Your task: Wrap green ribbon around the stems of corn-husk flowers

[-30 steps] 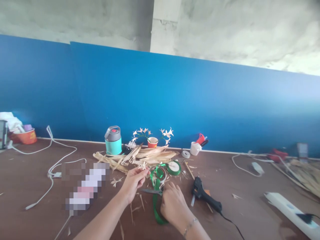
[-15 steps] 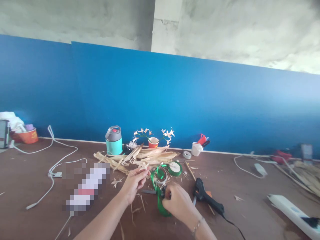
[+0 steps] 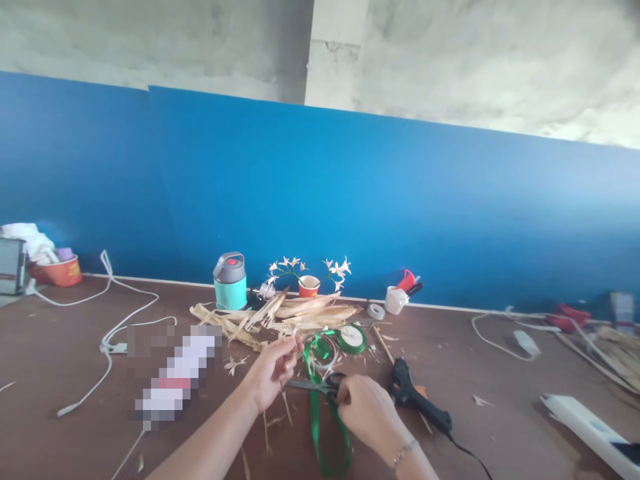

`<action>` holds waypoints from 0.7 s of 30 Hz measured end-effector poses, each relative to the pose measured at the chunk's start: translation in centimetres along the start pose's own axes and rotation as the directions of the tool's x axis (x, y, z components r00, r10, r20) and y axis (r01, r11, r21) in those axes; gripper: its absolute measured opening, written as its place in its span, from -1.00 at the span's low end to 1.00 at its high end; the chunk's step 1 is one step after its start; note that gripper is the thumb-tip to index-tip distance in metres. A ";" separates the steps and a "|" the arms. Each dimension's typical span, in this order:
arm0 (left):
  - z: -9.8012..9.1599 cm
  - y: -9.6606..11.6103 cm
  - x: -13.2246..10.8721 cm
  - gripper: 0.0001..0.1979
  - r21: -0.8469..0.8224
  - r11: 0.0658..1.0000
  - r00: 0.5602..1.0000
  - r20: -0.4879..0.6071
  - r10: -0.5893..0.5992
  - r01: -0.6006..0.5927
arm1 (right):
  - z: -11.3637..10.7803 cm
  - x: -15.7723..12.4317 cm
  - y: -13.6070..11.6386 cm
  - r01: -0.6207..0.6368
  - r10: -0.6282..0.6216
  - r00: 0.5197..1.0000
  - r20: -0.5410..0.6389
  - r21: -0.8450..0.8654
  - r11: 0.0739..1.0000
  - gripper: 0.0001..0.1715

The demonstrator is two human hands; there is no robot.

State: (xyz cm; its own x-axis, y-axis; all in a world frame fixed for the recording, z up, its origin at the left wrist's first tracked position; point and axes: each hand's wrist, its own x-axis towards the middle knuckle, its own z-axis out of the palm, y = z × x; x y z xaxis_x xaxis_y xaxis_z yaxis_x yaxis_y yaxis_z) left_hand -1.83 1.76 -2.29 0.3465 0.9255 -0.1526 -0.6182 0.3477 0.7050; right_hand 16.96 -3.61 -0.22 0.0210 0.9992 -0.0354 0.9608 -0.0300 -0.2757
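My left hand [image 3: 274, 370] is raised over the table, thumb and fingertips pinched on a small pale piece of dried husk [image 3: 296, 331]. My right hand [image 3: 367, 408] is closed at the handles of dark scissors [image 3: 309, 385], whose blades point left, towards my left hand. Its curled fingers partly hide the handle loops. Green ribbon [image 3: 315, 427] runs down past the scissors and forms a loop beside my right hand. Beyond the hands are a ribbon spool [image 3: 351, 338] and a pile of dried husks [image 3: 315, 310].
A black glue gun [image 3: 419, 399] lies right of my right hand, near a thin stick [image 3: 384, 343]. Behind the husks stand a teal flask [image 3: 231, 292], an orange paper cup [image 3: 309, 287] with pale flowers, and a white cup [image 3: 395, 301]. White cables [image 3: 127, 303] cross the left side.
My right hand has shifted slightly right, so more of the scissors' handles shows. The green ribbon has spread from a bunch into a longer loop. My left hand keeps its pinch.
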 end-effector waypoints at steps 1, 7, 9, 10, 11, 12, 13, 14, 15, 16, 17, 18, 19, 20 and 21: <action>0.1 0.0 -0.1 -0.85 -0.026 1.000 1.000 -0.017 -0.016 0.016 | -0.1 -0.1 0.0 -0.003 0.003 1.000 -0.010 -0.004 1.000 -0.75; 0.7 0.0 -0.2 -0.92 -0.151 0.986 0.993 -0.078 -0.084 0.072 | -0.6 0.1 -0.5 0.073 -0.011 0.949 -0.314 0.186 0.980 -0.79; 0.9 -0.1 -0.3 -0.93 -0.170 0.982 0.993 -0.074 -0.097 0.083 | 0.1 0.3 -1.1 0.210 -0.071 0.944 -0.321 0.423 0.881 -0.84; 1.0 -0.2 -0.3 -0.93 -0.173 0.981 0.992 -0.075 -0.102 0.088 | 0.5 0.3 -1.5 0.233 -0.090 0.956 -0.278 0.540 0.809 -0.86; 1.1 -0.3 -0.4 -0.94 -0.173 0.980 0.990 -0.082 -0.111 0.096 | 1.1 0.4 -1.9 0.232 -0.094 0.965 -0.243 0.638 0.735 -0.87; 1.2 -0.3 -0.4 -0.93 -0.170 0.980 0.988 -0.091 -0.123 0.107 | 1.6 0.5 -2.3 0.214 -0.092 0.974 -0.205 0.718 0.663 -0.87; 1.3 -0.5 -0.4 -0.92 -0.165 0.979 0.985 -0.101 -0.141 0.123 | 2.1 0.5 -2.6 0.181 -0.082 0.983 -0.165 0.789 0.587 -0.86; 1.4 -0.6 -0.5 -0.90 -0.159 0.977 0.981 -0.111 -0.161 0.142 | 2.4 0.5 -2.9 0.149 -0.075 0.989 -0.129 0.846 0.512 -0.85; 1.4 -0.7 -0.5 -0.88 -0.155 0.975 0.977 -0.119 -0.179 0.159 | 2.7 0.5 -3.2 0.120 -0.072 0.993 -0.098 0.887 0.446 -0.84; 1.4 -0.8 -0.5 -0.87 -0.152 0.973 0.974 -0.119 -0.192 0.174 | 2.9 0.5 -3.4 0.089 -0.069 0.995 -0.068 0.918 0.387 -0.83; 1.4 -0.9 -0.5 -0.86 -0.153 0.971 0.973 -0.114 -0.202 0.183 | 3.0 0.5 -3.5 0.060 -0.066 0.997 -0.040 0.938 0.340 -0.81; 1.4 -1.0 -0.5 -0.86 -0.157 0.969 0.973 -0.103 -0.206 0.189 | 3.0 0.5 -3.6 0.035 -0.062 0.998 -0.016 0.952 0.304 -0.80; 1.3 -1.1 -0.5 -0.87 -0.161 0.968 0.974 -0.088 -0.209 0.193 | 3.0 0.5 -3.6 0.012 -0.058 0.998 0.004 0.960 0.278 -0.78; 1.3 -1.3 -0.5 -0.87 -0.165 0.967 0.975 -0.073 -0.210 0.196 | 2.9 0.5 -3.7 -0.003 -0.052 0.998 0.017 0.966 0.259 -0.76; 1.2 -1.4 -0.5 -0.87 -0.168 0.966 0.976 -0.059 -0.210 0.198 | 2.9 0.5 -3.7 -0.010 -0.050 0.998 0.023 0.969 0.246 -0.74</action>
State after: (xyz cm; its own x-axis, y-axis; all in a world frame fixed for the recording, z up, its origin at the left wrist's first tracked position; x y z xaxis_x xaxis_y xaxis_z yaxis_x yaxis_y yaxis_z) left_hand -0.31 0.63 -2.31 0.4265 0.8389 -0.3383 -0.6468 0.5443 0.5343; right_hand 12.65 -3.13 -1.97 -0.0333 0.9985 -0.0440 -0.0318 -0.0450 -0.9985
